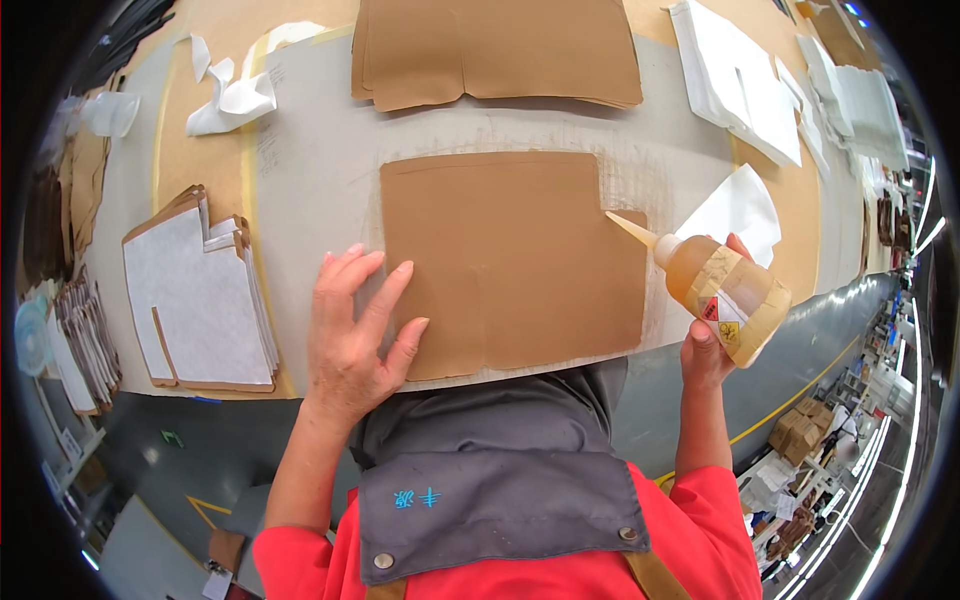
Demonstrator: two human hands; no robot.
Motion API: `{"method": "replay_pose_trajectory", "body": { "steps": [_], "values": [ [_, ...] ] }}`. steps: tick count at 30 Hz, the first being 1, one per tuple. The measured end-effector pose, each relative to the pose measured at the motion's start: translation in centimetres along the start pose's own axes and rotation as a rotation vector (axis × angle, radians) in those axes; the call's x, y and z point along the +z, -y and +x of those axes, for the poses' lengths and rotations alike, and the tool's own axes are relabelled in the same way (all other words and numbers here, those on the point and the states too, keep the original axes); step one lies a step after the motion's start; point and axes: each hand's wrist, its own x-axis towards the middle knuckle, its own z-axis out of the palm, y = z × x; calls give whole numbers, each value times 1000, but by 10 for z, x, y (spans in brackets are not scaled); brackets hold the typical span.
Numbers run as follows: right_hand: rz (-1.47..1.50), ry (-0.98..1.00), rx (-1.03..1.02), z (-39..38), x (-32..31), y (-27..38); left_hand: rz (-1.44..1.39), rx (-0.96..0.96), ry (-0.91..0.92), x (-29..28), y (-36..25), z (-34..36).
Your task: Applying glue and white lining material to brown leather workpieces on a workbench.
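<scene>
A flat brown leather panel [510, 265] with a notched upper right corner lies before me on the table. Along its left edge rests my left hand [355, 320], fingers spread, the fingertips touching or just over the leather. My right hand [715, 345] is wrapped round a squeeze bottle [730, 290] of amber liquid with tape and warning labels on it. The bottle is tilted, and its long pointed nozzle [632, 229] reaches to the panel's notch at the upper right. Whether the tip touches the leather I cannot tell.
Beyond the panel lies a stack of brown leather pieces [500, 50]. White-faced notched pieces [195, 300] are stacked at left. White sheets [740, 85] lie at far right, a loose white piece [735, 215] behind the bottle, and crumpled white strips [235, 100] at far left. The table's edge [480, 378] runs close to me.
</scene>
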Motion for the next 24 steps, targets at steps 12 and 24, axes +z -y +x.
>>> {"method": "replay_pose_trajectory", "body": {
  "steps": [12,24],
  "values": [
    [76,-107,0,0,-21,2,7,15,0,0,-1,0],
    [105,-115,62,-41,-49,8,44,31,-16,1,-3,-1]
  ]
}}
